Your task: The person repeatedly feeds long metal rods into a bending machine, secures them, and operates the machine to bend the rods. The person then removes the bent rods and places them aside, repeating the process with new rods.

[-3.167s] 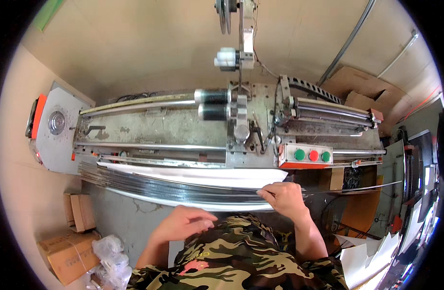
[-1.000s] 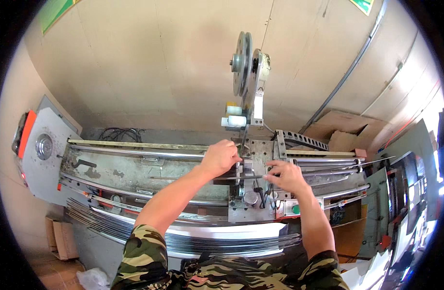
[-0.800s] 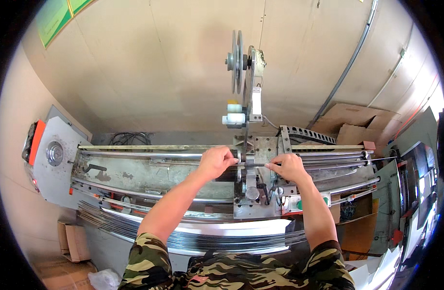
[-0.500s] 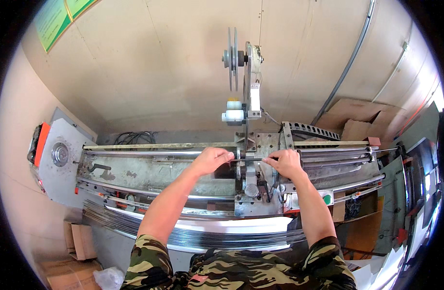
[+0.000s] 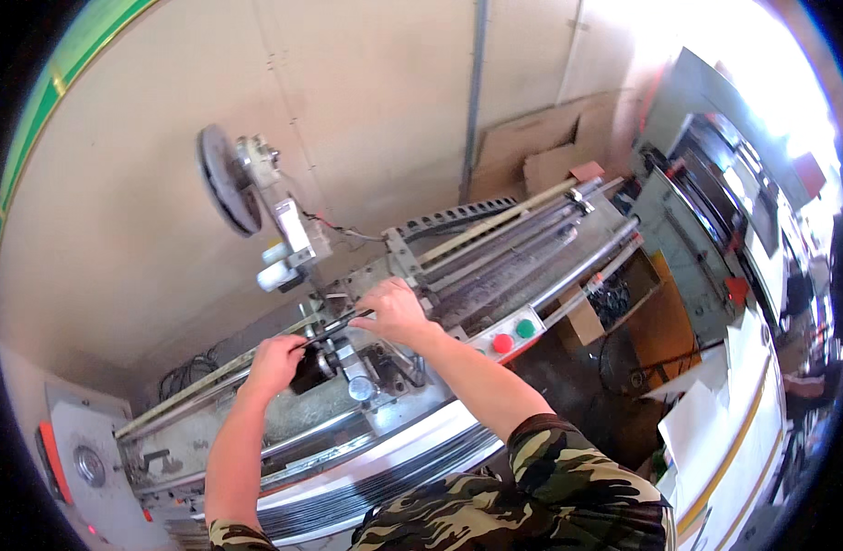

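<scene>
A thin dark rod [image 5: 331, 331] runs between my hands, across the carriage of a long metal machine. The fingers of my left hand [image 5: 276, 364] are closed around its left end. At the other end my right hand [image 5: 394, 310] pinches the rod, thumb toward the left hand. Just below the rod sits a round silver knob [image 5: 361, 388] on the carriage. Above it, an upright arm carries white rollers [image 5: 276, 272] and a large grey disc reel [image 5: 227, 180].
A control box with a red button [image 5: 503, 343] and a green button [image 5: 525, 328] is right of my right forearm. A bundle of thin dark rods [image 5: 376, 491] lies on white sheeting before me. Cardboard [image 5: 522, 151] leans on the wall. White sheets [image 5: 715, 432] lie at right.
My view has turned to the right, so the machine now slants across it and more of the right side shows. Both hands remain on the rod.
</scene>
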Tool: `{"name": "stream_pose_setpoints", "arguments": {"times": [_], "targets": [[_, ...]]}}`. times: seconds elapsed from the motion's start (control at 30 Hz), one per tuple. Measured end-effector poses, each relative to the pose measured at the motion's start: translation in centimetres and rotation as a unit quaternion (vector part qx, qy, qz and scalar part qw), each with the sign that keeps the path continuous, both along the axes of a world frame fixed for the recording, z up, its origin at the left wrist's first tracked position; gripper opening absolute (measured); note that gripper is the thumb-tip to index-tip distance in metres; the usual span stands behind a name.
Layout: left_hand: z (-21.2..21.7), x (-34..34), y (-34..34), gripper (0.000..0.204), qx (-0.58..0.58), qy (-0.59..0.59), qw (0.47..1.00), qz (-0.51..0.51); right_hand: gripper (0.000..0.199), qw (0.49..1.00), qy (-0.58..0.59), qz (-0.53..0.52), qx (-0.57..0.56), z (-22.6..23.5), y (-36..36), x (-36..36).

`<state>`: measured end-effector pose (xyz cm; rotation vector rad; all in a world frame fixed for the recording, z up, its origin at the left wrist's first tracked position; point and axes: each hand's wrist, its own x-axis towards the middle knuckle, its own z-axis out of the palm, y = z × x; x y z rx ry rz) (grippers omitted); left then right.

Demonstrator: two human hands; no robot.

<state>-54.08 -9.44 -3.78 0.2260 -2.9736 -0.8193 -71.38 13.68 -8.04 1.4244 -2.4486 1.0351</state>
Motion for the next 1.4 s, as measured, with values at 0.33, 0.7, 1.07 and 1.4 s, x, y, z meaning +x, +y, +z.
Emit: {"name": "stream_pose_setpoints", "arguments": {"times": [0.33,0.7,1.07,1.4], "targets": [[-1.9,-0.1,-0.9,0.016,0.204,-0.031,0.973,0.104,0.073,0.955,0.114,-0.267,-0.06,1.6,17.8,8.1],[-3.0,0.2,1.5,0.027,0.032,0.08,0.989,0.117,0.055,0.982,0.039,-0.176,0.053,4.2,16.9,0.2],[-3.0,1.1,2.0,0.022,0.017,0.096,0.985,0.14,0.037,0.92,-0.038,0.078,0.382,3.6,0.4,-2.5],[-1.5,5.6,2.4,0.042,-0.083,0.238,0.966,0.062,0.026,0.952,0.085,0.035,0.291,2.4,0.0,-0.7]]}}
